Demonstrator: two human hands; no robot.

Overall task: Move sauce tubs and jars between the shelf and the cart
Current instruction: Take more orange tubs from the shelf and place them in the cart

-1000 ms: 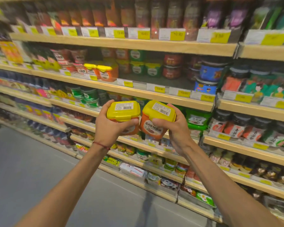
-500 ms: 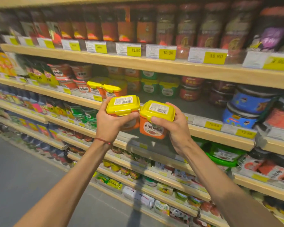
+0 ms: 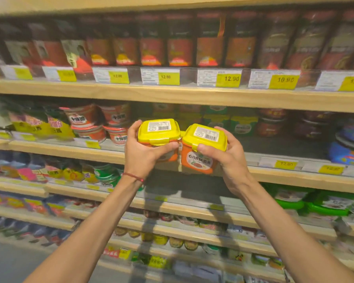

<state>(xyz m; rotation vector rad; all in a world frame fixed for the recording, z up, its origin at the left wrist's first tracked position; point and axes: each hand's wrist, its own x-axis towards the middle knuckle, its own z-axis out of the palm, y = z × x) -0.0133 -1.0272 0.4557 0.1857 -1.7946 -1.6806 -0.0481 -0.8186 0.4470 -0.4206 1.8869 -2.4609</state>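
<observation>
Two orange sauce tubs with yellow lids are held up side by side in front of the middle shelf (image 3: 294,176). My left hand (image 3: 141,154) grips the left tub (image 3: 158,131), thumb across its front. My right hand (image 3: 229,158) grips the right tub (image 3: 202,150), thumb on the lid's front edge. The tubs nearly touch each other. Both hover over a bare stretch of shelf board, at about the height of its front lip. No cart is in view.
Red-lidded tubs (image 3: 102,127) stand left of my hands and green tubs (image 3: 243,123) and dark red ones sit further back. Tall red jars (image 3: 180,50) fill the shelf above. A blue tub (image 3: 349,154) is at far right. Lower shelves hold green tubs (image 3: 290,198) and small packs.
The view has closed in on the shelves and turned to face them. Both hands with their tubs have come nearer the middle shelf's bare stretch, and the right tub now stands more level.
</observation>
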